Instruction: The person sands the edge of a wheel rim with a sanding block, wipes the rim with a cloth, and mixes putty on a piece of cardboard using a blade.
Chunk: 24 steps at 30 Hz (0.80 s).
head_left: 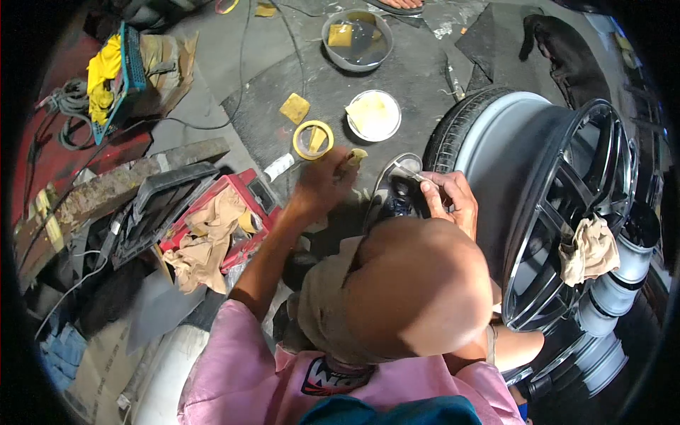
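My left hand is in front of my knee with a small yellowish piece of sandpaper pinched at its fingertips. To its right, my right hand has its fingers pressed together near the shoe; whatever lies between them is too small to name. Just beyond my left hand lies a roll of yellow tape, with a white tube beside it. A white bowl with pale yellow contents stands ahead. Close on the right is a wheel rim with black spokes, a beige cloth hanging on it.
A basin of water stands farther ahead, near another person's foot. A yellow square lies on the floor. On the left are a red toolbox with cloths and a teal basket. A black animal lies at the upper right.
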### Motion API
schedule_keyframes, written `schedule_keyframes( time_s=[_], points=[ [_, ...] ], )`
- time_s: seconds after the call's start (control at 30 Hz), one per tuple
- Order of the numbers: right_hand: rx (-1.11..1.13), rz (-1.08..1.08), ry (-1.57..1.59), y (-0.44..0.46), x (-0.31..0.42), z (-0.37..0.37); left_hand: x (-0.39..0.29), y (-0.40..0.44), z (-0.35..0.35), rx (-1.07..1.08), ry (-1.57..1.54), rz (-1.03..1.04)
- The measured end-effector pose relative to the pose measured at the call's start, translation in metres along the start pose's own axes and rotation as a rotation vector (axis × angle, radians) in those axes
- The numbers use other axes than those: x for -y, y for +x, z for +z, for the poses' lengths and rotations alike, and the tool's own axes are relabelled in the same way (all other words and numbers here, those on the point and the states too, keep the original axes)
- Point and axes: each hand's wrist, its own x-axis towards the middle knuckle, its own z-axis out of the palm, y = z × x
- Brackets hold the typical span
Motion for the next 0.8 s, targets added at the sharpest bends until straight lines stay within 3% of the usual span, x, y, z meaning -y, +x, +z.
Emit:
schedule_keyframes(
  time_s=[0.07, 0.13, 0.23, 0.43, 0.8],
  points=[
    [-0.051, -0.070, -0.045, 0.003, 0.010, -0.006, -0.012, 0.014, -0.013, 0.097, -0.068, -0.026],
    [-0.110, -0.161, -0.127, 0.004, 0.027, -0.015, -0.016, 0.029, -0.022, 0.039, 0.082, 0.283],
    [-0.150, -0.254, -0.230, 0.007, 0.044, -0.024, -0.030, 0.049, -0.039, 0.083, 0.089, 0.436],
    [-0.162, -0.428, -0.321, 0.023, 0.054, -0.023, -0.041, 0.066, -0.051, 0.174, 0.274, 0.483],
    [-0.108, -0.376, -0.354, 0.033, 0.059, -0.019, -0.058, 0.072, -0.054, 0.249, 0.376, 0.512]
  ],
)
